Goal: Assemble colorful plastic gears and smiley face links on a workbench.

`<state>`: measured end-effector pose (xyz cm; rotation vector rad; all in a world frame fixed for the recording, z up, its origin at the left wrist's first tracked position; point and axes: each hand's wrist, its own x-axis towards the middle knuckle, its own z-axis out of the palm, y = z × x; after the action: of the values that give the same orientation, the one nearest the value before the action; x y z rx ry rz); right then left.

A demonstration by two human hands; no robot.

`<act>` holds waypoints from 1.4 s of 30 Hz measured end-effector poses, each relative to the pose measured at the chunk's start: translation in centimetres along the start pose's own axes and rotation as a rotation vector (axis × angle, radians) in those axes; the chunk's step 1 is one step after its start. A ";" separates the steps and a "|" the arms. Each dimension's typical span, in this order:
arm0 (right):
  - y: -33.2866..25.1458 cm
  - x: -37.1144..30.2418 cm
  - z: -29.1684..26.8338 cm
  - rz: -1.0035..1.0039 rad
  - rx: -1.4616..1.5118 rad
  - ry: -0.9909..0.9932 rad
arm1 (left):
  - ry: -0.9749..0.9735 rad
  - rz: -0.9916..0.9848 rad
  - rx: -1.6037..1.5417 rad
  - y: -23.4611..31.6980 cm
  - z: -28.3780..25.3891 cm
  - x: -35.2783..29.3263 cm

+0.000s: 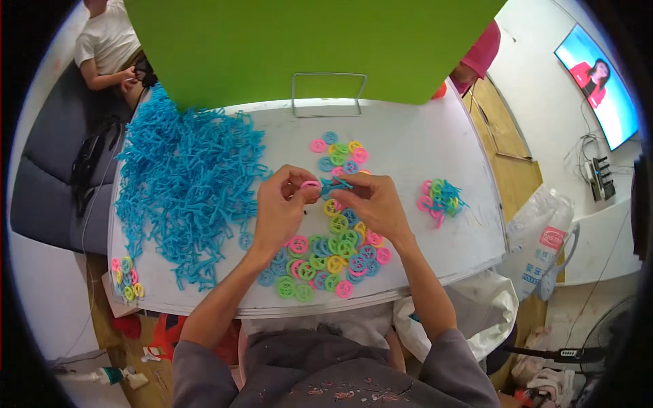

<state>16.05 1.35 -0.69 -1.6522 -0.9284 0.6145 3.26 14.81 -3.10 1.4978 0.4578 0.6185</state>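
At the near side, the person's dark grey clothing (306,364) fills the space below the table edge, with an open white sack (483,313) just to its right. On the near middle of the white table (422,139) lies a loose spread of spoked plastic wheels (333,264) in pink, green, yellow and blue, many overlapping. A small group of similar wheels (126,279) sits at the near left corner.

Above the spread, the left hand (282,204) is nearly closed, thumb and fingertips pinching a pink wheel (311,184). The right hand (373,204) faces it, its thumb and fingers pinched on a blue stick-like piece (333,185). Wheel and piece meet end to end between the hands; whether they are joined I cannot tell.

To the left, a large tangled heap of blue pieces (190,177) covers much of the table. To the right, well apart from the hands, is a small cluster of pink and green wheels with blue pieces (442,198). Beyond the hands lie a few more wheels (340,155).

Farther off, a wire frame (294,95) stands before a green panel (306,44). At far left sits a person in a white shirt (109,44); at far right, a lit screen (602,85) hangs on the wall.
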 end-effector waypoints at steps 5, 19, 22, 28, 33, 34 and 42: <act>2.2 -3.6 -5.2 -0.156 -0.317 0.319 | 0.044 0.033 0.056 2.0 -1.4 1.1; -0.4 1.2 3.9 -0.625 -0.792 -0.248 | 0.044 0.470 0.971 0.5 -6.4 1.5; 0.9 2.1 3.7 -0.738 -0.795 -0.244 | -0.008 0.458 1.131 -0.4 -5.3 1.3; -0.9 -1.4 -5.3 -0.471 -0.718 0.317 | -0.056 0.440 1.175 -1.2 -5.8 1.4; 0.5 -3.6 -14.3 -0.112 -1.140 0.297 | -0.054 0.423 1.152 -0.6 -5.7 1.3; 1.0 -3.8 -15.3 -0.072 -1.185 0.286 | -0.053 0.423 1.148 -0.4 -5.5 1.4; -3.2 0.0 -3.1 -0.169 -0.401 0.025 | -0.030 0.040 0.166 1.7 -3.4 1.7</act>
<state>17.62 -0.07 3.22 -1.9014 -1.2168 0.3028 2.26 18.42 -1.34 1.6751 0.4661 0.6003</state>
